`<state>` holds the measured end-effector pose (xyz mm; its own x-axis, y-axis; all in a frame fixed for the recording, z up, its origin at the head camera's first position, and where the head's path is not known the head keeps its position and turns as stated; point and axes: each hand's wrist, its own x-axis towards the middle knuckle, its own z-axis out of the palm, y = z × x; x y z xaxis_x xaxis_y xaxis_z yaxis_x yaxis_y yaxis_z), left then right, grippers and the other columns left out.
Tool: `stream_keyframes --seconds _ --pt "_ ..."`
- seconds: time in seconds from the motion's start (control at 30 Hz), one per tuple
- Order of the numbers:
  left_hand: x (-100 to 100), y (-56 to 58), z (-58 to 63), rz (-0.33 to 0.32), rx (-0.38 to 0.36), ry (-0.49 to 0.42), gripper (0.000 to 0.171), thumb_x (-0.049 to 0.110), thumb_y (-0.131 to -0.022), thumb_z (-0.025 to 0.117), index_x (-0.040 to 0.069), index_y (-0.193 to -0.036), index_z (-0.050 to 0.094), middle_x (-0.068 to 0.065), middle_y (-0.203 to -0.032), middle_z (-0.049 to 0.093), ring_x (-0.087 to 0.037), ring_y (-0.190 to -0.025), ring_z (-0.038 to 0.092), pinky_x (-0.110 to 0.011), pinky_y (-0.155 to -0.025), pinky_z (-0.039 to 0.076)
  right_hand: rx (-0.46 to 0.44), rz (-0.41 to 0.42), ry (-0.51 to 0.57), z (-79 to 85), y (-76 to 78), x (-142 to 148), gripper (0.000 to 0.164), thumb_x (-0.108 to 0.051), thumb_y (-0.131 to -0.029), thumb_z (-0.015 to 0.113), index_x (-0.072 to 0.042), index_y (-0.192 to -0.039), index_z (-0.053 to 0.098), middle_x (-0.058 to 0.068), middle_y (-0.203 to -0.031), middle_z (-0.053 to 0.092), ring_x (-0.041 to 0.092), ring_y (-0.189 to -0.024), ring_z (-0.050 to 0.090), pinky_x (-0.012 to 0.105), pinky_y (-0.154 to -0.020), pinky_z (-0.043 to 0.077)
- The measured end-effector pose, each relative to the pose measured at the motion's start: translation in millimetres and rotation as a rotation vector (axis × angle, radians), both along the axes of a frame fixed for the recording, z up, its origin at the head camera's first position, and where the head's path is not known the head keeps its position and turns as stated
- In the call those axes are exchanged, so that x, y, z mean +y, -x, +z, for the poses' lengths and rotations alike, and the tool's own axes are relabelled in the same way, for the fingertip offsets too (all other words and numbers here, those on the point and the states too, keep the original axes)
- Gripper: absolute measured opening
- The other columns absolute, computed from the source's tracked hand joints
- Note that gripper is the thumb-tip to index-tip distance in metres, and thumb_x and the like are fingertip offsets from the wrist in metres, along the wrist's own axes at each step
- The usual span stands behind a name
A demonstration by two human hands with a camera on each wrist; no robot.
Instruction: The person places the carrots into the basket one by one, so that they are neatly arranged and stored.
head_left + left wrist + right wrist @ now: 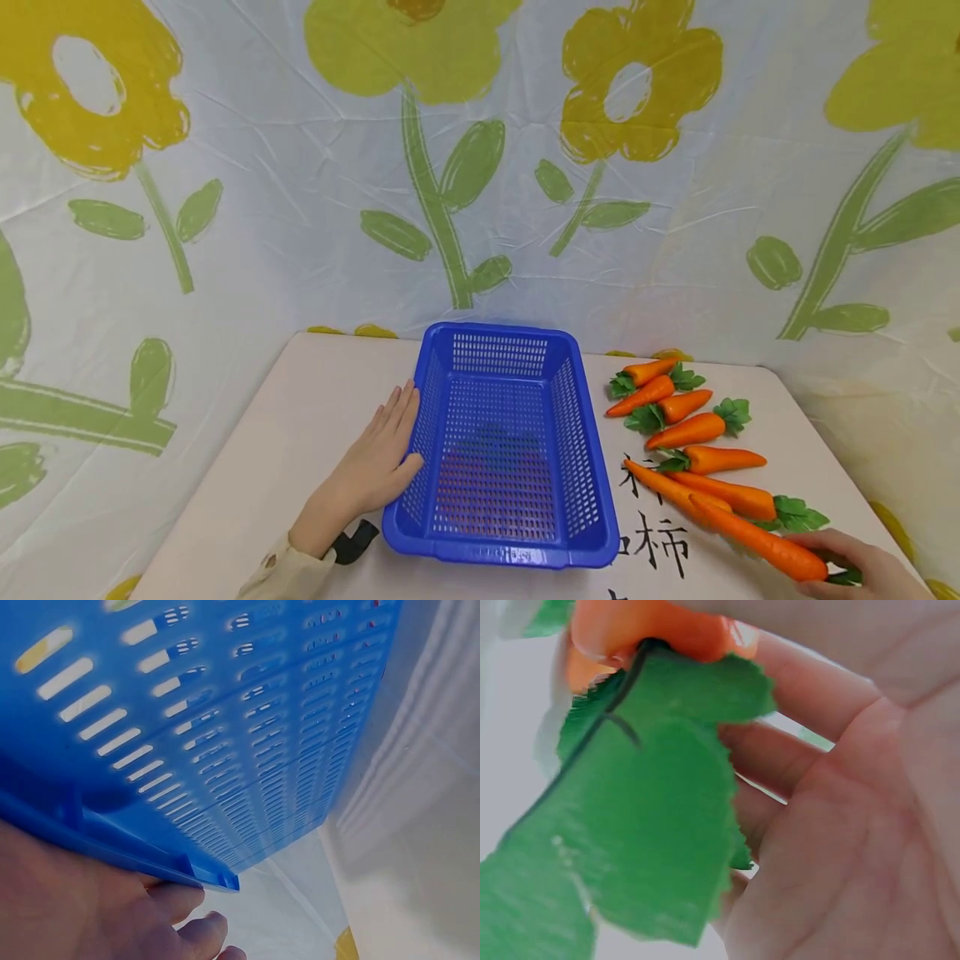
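A blue plastic basket point(498, 557) with slotted walls stands on the table. My left hand point(378, 462) lies along its left rim, fingers straight and thumb over the edge; the left wrist view shows the fingers point(180, 900) beside the rim and the slotted wall point(225, 750). At the front right, my right hand point(862, 567) holds an orange toy carrot point(772, 537) by its thick leafy end, the tip pointing at the basket. Green leaves point(660, 817) hang in front of the palm in the right wrist view. The held carrot overlaps another carrot point(675, 492) in the head view.
Several more carrots point(690, 431) with green leaves lie in a column right of the basket. Black characters point(660, 542) mark the pale tabletop point(300, 425). Reddish and green colours show through the basket's mesh floor. A flower-printed cloth point(285, 208) hangs behind the table.
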<state>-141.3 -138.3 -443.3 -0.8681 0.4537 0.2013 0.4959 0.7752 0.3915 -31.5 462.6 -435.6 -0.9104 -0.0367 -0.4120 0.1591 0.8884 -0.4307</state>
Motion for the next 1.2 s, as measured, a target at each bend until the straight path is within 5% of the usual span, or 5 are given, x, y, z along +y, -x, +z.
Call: stream_keyframes --seconds 0.2,0.53,0.83,1.03,1.2 --pt "0.3 -0.5 -0.6 0.007 -0.007 0.003 0.081 0.021 -0.092 0.051 -0.006 -0.156 0.01 -0.019 -0.164 0.006 -0.035 -0.151 0.002 -0.055 -0.118 0.016 0.169 0.039 -0.033 20.9 5.8 -5.7 0.052 -0.022 -0.084 0.078 0.009 -0.122 0.061 0.007 -0.104 0.065 -0.002 -0.074 0.049 0.019 -0.066 0.051" --pt "1.3 -0.4 -1.5 0.02 0.004 0.026 0.081 0.022 -0.092 0.051 -0.006 -0.156 0.011 -0.018 -0.165 0.007 -0.034 -0.151 0.0 -0.056 -0.119 0.012 0.69 0.175 0.041 37.9 20.7 -13.0 0.041 -0.002 -0.068 0.086 -0.003 -0.105 0.07 -0.031 -0.097 0.056 -0.006 -0.076 0.052 0.005 -0.063 0.041" --pt "4.4 0.3 1.8 0.015 0.031 0.051 0.076 0.018 -0.092 0.048 -0.009 -0.154 0.014 -0.022 -0.163 0.01 -0.035 -0.151 0.001 -0.055 -0.119 0.011 0.794 0.16 0.0 59.1 41.5 -24.9 0.048 -0.009 -0.075 0.084 -0.002 -0.119 0.068 -0.034 -0.11 0.046 -0.017 -0.092 0.041 0.002 -0.071 0.033" --pt "4.8 -1.2 2.6 0.017 0.036 0.053 0.076 0.016 -0.092 0.049 -0.011 -0.153 0.015 -0.024 -0.163 0.01 -0.038 -0.15 0.002 -0.056 -0.118 0.013 0.879 0.154 0.002 71.5 52.4 -39.3 0.051 -0.006 -0.078 0.081 0.004 -0.124 0.063 0.011 -0.111 0.063 -0.022 -0.098 0.035 -0.004 -0.083 0.023" --pt "4.5 -1.0 1.5 0.015 0.043 0.056 0.077 0.017 -0.091 0.049 -0.01 -0.154 0.014 -0.024 -0.163 0.009 -0.037 -0.15 0.002 -0.056 -0.118 0.012 0.957 0.16 0.041 81.2 62.1 -48.4 0.05 -0.002 -0.08 0.079 0.006 -0.126 0.061 -0.027 -0.115 0.052 -0.019 -0.101 0.037 -0.004 -0.088 0.021"
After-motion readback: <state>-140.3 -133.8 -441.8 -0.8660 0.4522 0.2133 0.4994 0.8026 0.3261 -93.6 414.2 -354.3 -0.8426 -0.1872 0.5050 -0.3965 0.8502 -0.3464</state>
